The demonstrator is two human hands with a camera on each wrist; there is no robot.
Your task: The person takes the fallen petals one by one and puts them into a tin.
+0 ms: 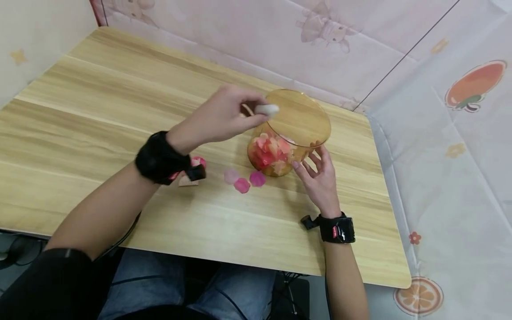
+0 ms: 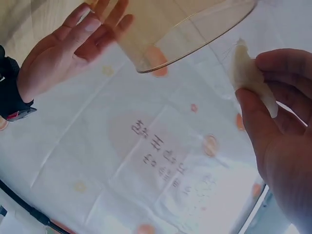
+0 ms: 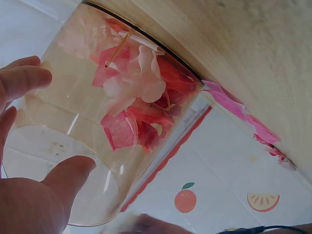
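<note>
An amber see-through jar [image 1: 320, 133] stands on the wooden table [image 1: 120, 102], its lower part filled with pink, red and pale petals [image 1: 272, 153]. My left hand [image 1: 256, 109] hovers at the jar's near rim and pinches a pale petal [image 1: 267, 109] between thumb and fingers; the left wrist view shows this petal [image 2: 248, 78] beside the jar's mouth [image 2: 185, 24]. My right hand [image 1: 316, 171] rests with fairly straight, spread fingers against the jar's right side. In the right wrist view its thumb [image 3: 68, 170] lies against the jar wall [image 3: 63, 136], with the petals [image 3: 136, 107] inside.
Three loose pink petals [image 1: 242, 185] lie on the table just left of the jar. More pink petals [image 1: 198, 162] show partly under my left wrist. A pale printed curtain [image 1: 440, 133] hangs close behind and to the right of the table.
</note>
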